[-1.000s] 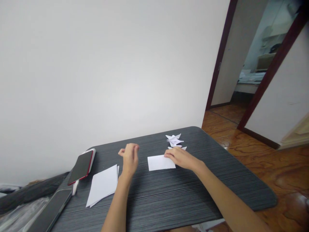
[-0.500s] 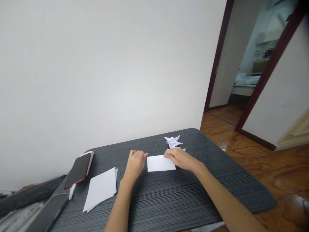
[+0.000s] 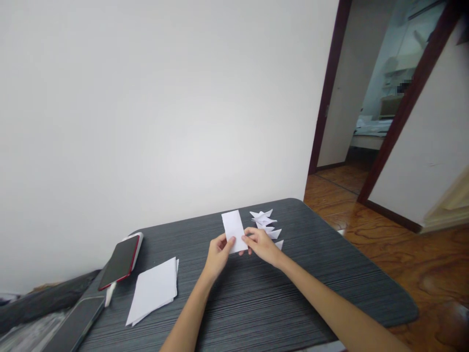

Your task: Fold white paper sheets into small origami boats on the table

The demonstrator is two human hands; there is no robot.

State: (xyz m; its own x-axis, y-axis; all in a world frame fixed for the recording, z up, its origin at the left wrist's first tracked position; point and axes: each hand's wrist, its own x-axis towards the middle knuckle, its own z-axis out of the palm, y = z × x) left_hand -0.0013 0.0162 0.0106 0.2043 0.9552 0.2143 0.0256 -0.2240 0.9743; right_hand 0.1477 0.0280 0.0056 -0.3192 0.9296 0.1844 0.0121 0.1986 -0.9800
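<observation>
A white folded paper (image 3: 233,227) is held upright lengthwise above the table, its short edge toward me. My left hand (image 3: 219,253) pinches its lower left side, thumb on top. The lower right side is gripped by my right hand (image 3: 261,244), thumb on the face and fingertips showing below. Just beyond my right hand lie several folded paper figures (image 3: 264,218) with pointed tips, set in a row and partly hidden by that hand. To the left rests a stack of white paper sheets (image 3: 154,289).
On the dark wood-grain table (image 3: 234,313), a red-edged tablet (image 3: 119,261) leans on a white stand (image 3: 110,293) at the left. A dark phone-like device (image 3: 75,325) lies nearer. A white wall (image 3: 164,112) borders the far edge; a doorway (image 3: 370,117) is at right.
The folded paper has been lifted and turned from lying crosswise to pointing away. My left hand has moved right and taken hold of it; my right hand has shifted slightly left, uncovering more paper figures.
</observation>
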